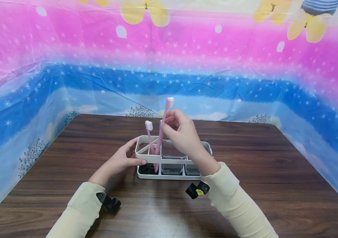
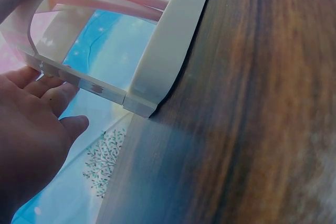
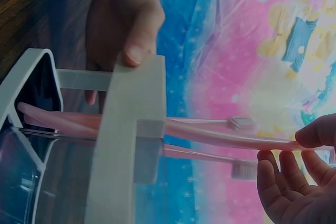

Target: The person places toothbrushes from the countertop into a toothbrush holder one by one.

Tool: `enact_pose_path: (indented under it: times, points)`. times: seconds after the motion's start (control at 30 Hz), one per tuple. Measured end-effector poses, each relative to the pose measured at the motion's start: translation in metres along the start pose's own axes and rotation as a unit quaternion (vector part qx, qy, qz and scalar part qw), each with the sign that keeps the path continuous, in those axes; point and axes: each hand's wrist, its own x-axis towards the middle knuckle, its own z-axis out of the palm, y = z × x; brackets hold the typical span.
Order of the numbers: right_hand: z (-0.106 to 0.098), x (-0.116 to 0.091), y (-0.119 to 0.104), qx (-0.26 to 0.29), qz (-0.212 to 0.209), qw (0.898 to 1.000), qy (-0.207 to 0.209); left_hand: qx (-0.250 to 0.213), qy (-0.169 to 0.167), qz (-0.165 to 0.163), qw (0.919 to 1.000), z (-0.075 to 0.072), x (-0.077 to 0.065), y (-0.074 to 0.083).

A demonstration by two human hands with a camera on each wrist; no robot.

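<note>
A white two-tier toothbrush holder (image 1: 172, 177) stands on the wooden table. My left hand (image 1: 125, 157) grips its left end, thumb on the front of the upper rim and fingers around the side and back. My right hand (image 1: 184, 132) pinches a pink toothbrush (image 1: 165, 114) just below its head, between thumb and fingers. That brush leans slightly right, its handle down inside the holder's left section. Two more pink toothbrushes stand there; one brush head (image 1: 149, 125) shows at the left, and the other (image 3: 244, 170) appears in the right wrist view.
Square glass cups (image 1: 172, 168) sit in the middle and right sections of the holder, partly hidden by the right forearm. The brown table (image 1: 276, 185) spreads all around. A patterned cloth (image 1: 198, 82) hangs behind and along both sides.
</note>
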Motion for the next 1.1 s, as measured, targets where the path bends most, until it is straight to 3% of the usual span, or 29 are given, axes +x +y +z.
enact_pose_path:
  times: [0.6,1.1]
  points:
    - [0.022,-0.014,0.018,-0.071,-0.001,0.995,-0.063,-0.010,-0.001,0.003,0.9999,0.000,0.000,0.000]
    - [0.033,-0.019,0.026,-0.102,-0.011,0.990,-0.092,-0.010,-0.005,0.005,0.9999,0.000,0.000,0.001]
